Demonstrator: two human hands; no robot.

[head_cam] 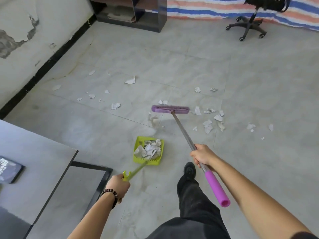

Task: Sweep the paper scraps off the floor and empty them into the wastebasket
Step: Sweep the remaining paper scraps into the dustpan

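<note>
**Paper scraps** (208, 125) lie in two places. Loose white pieces are scattered over the grey tiled floor (172, 66), with a cluster just right of the broom head and a thinner spread to its left and beyond it. A heap of further pieces fills the dustpan (138, 158).

**Dustpan:** lime green, near the person's feet, with its open mouth turned away from the person toward the broom. Whether it rests on the floor or hangs just above it cannot be told.

**Broom head** (170, 109): purple, on the floor beyond the dustpan. One scrap lies just behind it and a few small ones lie between it and the pan. Its metal shaft (185, 133) slopes back to a pink foam grip (216, 187).

**Right hand** (201, 155): fingers curled round the metal shaft just above the pink grip.

**Left hand** (119, 184): fingers wrapped round the end of the dustpan's green handle (136, 170). A bead bracelet (112, 195) circles the wrist.

**Between the arms:** a leg in dark trousers (191, 200) and a black shoe (189, 169), set on the floor.

**At left:** a grey worktop (31, 152) carrying a dark flat object (10, 171).

**Background:** a scuffed white wall (34, 40) with black skirting (51, 61), a dark shelf unit (131, 14), a striped cloth (207, 9), and a black swivel chair (248, 26) on castors.
</note>
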